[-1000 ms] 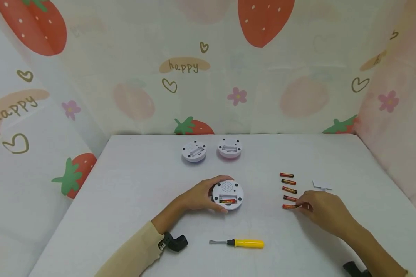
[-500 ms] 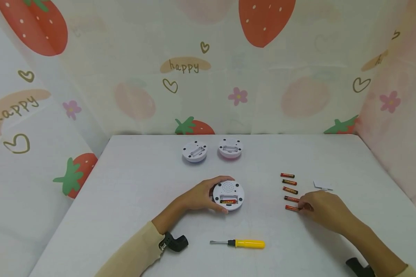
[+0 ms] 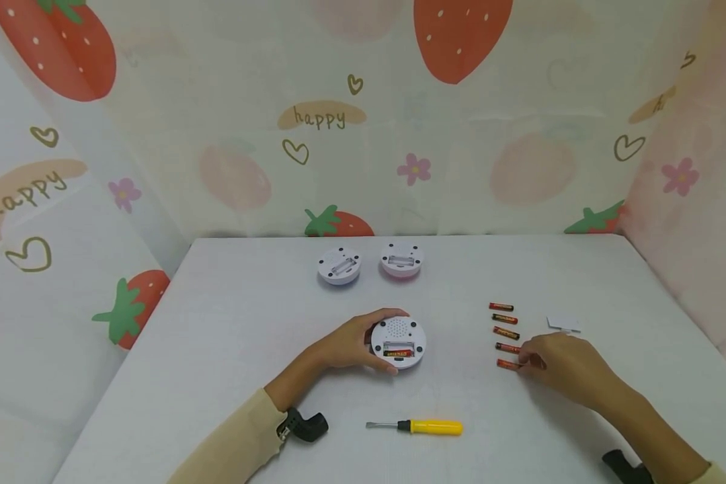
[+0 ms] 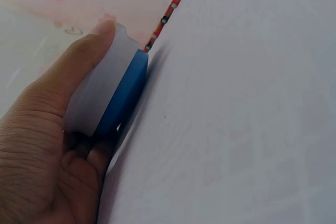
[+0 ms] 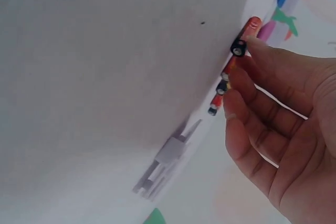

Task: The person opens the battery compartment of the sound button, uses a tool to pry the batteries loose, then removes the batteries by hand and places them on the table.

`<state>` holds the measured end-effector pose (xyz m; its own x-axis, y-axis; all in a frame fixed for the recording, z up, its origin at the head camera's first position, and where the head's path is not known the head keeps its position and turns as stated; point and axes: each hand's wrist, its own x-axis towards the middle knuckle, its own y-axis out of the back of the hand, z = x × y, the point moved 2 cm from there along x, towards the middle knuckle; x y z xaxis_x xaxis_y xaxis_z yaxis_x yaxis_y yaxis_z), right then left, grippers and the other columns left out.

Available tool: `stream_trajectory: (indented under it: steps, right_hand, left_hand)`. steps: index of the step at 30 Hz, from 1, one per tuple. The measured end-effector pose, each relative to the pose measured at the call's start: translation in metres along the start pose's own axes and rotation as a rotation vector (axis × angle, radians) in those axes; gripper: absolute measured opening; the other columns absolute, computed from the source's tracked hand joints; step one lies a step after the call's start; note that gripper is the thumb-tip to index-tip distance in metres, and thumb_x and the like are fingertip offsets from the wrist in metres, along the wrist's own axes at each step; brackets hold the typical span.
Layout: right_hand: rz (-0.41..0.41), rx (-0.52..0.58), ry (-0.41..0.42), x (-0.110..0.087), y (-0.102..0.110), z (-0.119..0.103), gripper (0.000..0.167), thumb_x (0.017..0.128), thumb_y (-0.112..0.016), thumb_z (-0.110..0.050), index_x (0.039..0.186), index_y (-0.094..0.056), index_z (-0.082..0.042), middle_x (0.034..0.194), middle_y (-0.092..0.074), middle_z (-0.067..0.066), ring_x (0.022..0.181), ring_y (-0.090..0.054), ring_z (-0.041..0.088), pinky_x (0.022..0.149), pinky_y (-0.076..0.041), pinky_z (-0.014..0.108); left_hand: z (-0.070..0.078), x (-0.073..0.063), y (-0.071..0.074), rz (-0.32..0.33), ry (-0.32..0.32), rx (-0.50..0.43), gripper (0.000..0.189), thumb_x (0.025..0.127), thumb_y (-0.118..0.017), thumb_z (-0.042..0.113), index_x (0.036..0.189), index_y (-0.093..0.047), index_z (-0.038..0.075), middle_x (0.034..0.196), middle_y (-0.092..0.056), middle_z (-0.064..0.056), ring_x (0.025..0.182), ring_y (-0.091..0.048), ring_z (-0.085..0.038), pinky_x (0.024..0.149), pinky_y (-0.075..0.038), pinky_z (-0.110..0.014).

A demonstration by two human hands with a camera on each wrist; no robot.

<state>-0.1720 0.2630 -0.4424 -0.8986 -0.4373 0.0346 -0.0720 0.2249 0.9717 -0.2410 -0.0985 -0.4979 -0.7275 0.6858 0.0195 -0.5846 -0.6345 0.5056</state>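
My left hand [image 3: 351, 341] grips a round white device [image 3: 398, 329] by its edge, thumb on the near side and fingers round the far side. The device's upper face shows speaker holes and a battery slot with one red battery [image 3: 397, 353] in its near half. Its lower part is blue in the left wrist view. To the right, my right hand [image 3: 565, 370] pinches the end of the nearest red-and-black battery [image 5: 248, 35] between thumb and fingers, low at the table. Several similar batteries [image 3: 505, 333] lie in a column beyond it.
Two more round devices [image 3: 339, 266] with bare battery slots lie at the back of the white table [image 3: 248, 282]. A yellow-handled screwdriver [image 3: 432, 427] lies in front. White plastic pieces [image 5: 170, 150] lie beyond my right hand.
The nearest battery has shifted slightly right and toward me in my right hand's pinch. My left hand and the round device stay in place.
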Motion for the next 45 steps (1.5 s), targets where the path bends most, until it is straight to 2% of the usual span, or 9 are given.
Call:
stream_trajectory:
  steps: [6, 11, 15, 20, 28, 37, 45]
  right_hand:
    - [0.06, -0.039, -0.003, 0.003, 0.009, -0.014, 0.013, 0.08, -0.087, -0.018, 0.086, -0.074, -0.017, 0.069, -0.054, -0.015, 0.061, -0.044, 0.003, 0.051, -0.038, 0.022]
    - [0.06, -0.043, 0.007, 0.009, 0.017, -0.032, 0.015, 0.078, -0.088, -0.018, 0.088, -0.077, -0.018, 0.074, -0.061, -0.013, 0.063, -0.048, 0.004, 0.051, -0.04, 0.021]
    - [0.059, -0.027, 0.03, 0.017, 0.022, -0.045, 0.015, 0.08, -0.087, -0.019, 0.09, -0.077, -0.018, 0.08, -0.067, -0.01, 0.067, -0.052, 0.006, 0.053, -0.043, 0.022]
    - [0.086, 0.019, 0.058, 0.025, 0.024, -0.055, 0.014, 0.081, -0.086, -0.017, 0.091, -0.076, -0.018, 0.07, -0.058, -0.016, 0.062, -0.048, 0.003, 0.052, -0.04, 0.022]
    - [0.115, 0.012, 0.112, 0.039, 0.022, -0.073, 0.016, 0.081, -0.087, -0.018, 0.094, -0.078, -0.018, 0.074, -0.06, -0.016, 0.063, -0.048, 0.003, 0.053, -0.043, 0.02]
    - [0.092, 0.05, 0.122, 0.058, 0.026, -0.095, 0.017, 0.083, -0.086, -0.019, 0.098, -0.079, -0.016, 0.076, -0.062, -0.012, 0.066, -0.051, 0.006, 0.057, -0.045, 0.021]
    - [0.057, 0.072, 0.144, 0.071, 0.018, -0.109, 0.019, 0.084, -0.085, -0.021, 0.102, -0.08, -0.016, 0.077, -0.062, -0.012, 0.065, -0.051, 0.006, 0.056, -0.045, 0.02]
  left_hand:
    - [-0.001, 0.0, -0.002, -0.006, -0.003, -0.019, 0.093, 0.073, -0.094, 0.031, 0.151, -0.043, 0.035, 0.138, -0.054, 0.016, 0.124, -0.05, -0.007, 0.11, -0.041, -0.029]
    - [-0.001, -0.001, -0.002, -0.005, -0.002, -0.004, 0.093, 0.072, -0.094, 0.032, 0.151, -0.043, 0.034, 0.139, -0.054, 0.016, 0.125, -0.05, -0.007, 0.112, -0.04, -0.031]
    - [-0.001, -0.001, -0.002, 0.001, 0.017, 0.009, 0.093, 0.072, -0.094, 0.036, 0.15, -0.044, 0.039, 0.14, -0.053, 0.017, 0.127, -0.049, -0.006, 0.114, -0.038, -0.035]
    - [-0.001, 0.0, -0.003, 0.004, 0.023, 0.009, 0.092, 0.071, -0.094, 0.037, 0.148, -0.044, 0.042, 0.139, -0.054, 0.017, 0.127, -0.049, -0.006, 0.114, -0.038, -0.035]
    - [-0.001, -0.001, -0.003, 0.008, 0.015, 0.011, 0.091, 0.072, -0.093, 0.038, 0.149, -0.044, 0.041, 0.14, -0.054, 0.017, 0.127, -0.049, -0.006, 0.114, -0.038, -0.035]
    - [-0.002, -0.001, -0.003, 0.002, 0.022, 0.01, 0.091, 0.073, -0.092, 0.038, 0.15, -0.043, 0.04, 0.144, -0.051, 0.019, 0.13, -0.047, -0.005, 0.117, -0.035, -0.038]
    - [-0.001, 0.0, -0.001, -0.003, 0.015, 0.017, 0.092, 0.074, -0.092, 0.038, 0.151, -0.043, 0.038, 0.143, -0.051, 0.02, 0.128, -0.048, -0.005, 0.116, -0.036, -0.038]
